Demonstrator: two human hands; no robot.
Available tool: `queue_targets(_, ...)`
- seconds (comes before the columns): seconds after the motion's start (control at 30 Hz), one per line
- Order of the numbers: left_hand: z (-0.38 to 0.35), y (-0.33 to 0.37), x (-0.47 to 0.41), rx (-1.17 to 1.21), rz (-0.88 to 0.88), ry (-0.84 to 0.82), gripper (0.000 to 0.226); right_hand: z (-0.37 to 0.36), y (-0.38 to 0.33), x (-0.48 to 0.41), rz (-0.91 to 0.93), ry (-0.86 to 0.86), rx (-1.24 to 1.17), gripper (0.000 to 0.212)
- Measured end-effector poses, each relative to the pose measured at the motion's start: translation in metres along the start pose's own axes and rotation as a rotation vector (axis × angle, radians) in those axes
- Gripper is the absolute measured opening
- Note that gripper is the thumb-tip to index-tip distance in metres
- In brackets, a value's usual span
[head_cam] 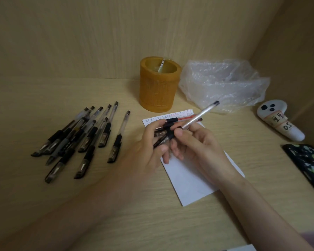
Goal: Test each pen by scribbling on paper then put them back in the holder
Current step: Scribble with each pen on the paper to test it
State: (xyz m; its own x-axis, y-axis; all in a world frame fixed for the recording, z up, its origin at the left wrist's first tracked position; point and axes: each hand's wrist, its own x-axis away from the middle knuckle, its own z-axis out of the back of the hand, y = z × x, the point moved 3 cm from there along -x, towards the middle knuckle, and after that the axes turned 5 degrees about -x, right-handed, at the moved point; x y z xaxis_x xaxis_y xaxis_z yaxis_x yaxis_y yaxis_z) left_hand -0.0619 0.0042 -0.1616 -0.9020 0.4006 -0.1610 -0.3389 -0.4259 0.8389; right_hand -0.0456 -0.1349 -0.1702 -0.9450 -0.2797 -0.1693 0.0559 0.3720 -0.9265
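Clear pen (pixel 200 115) in both hands.

Single head-worn view. The wide-angle camera is looking forward and steeply downward from above the person's forearms, which are entering from the lower left and lower right of the frame. It is sitting close to the bench (pixel 116 205), whose wood-grain surface is filling the lower two thirds of the frame. The rear wall is occupying the upper third, and a side wall is slanting down the upper right corner, so the camera is facing into a boxed-in corner. Both hands are meeting just right of the frame's centre. Straight edges are bowing slightly toward the frame borders. No second view is sharing the scene.
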Motion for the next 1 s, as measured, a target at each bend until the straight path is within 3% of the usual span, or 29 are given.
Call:
queue_targets(0.13, 0.007, -0.003, -0.001, 0.017, 0.055, 0.098, 0.013, 0.003, -0.002, -0.001, 0.064, 0.019, 0.065, 0.012)
queue_targets(0.3, 0.004, -0.009, -0.002, -0.128, 0.021, 0.111, 0.026, 0.006, -0.001, 0.001, 0.085, 0.089, 0.145, 0.006)
queue_targets(0.6, -0.002, -0.005, 0.002, -0.160, 0.034, 0.070, 0.025, 0.006, 0.001, -0.001, 0.066, 0.045, 0.153, 0.007)
queue_targets(0.77, 0.000, -0.005, 0.002, -0.160, 0.034, 0.055, 0.021, 0.003, 0.007, 0.001, 0.015, 0.056, 0.190, 0.024)
queue_targets(0.9, 0.013, 0.004, 0.000, -0.425, 0.026, 0.115, 0.030, 0.001, -0.010, -0.008, 0.012, 0.106, 0.247, 0.027)
queue_targets(1.0, 0.022, -0.001, -0.005, -0.638, -0.036, 0.229, 0.035, 0.014, -0.042, -0.021, 0.037, 0.241, 0.201, 0.020)
